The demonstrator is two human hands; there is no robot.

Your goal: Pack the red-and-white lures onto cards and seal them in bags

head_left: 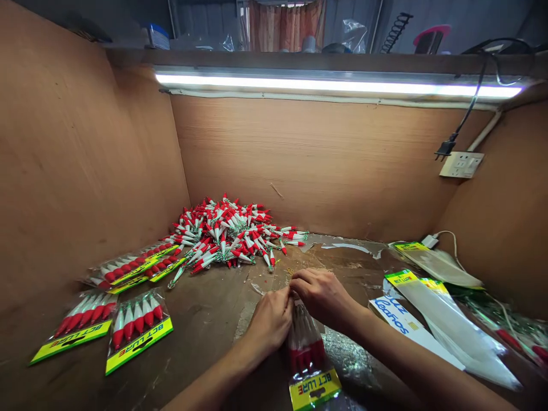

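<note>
A work booth is enclosed by three plain brown board walls: a left wall point(77, 171), a back wall point(308, 165) and a right wall point(505, 240). A long white tube light point(338, 85) is mounted under a shelf point(299, 60) along the top of the back wall and is lit. A white socket point(461, 164) is fixed near the right corner, with a black plug point(445, 149) just beside it. A dark, worn worktop point(205, 319) lies below. A curtain point(285, 25) is glimpsed above the shelf.
</note>
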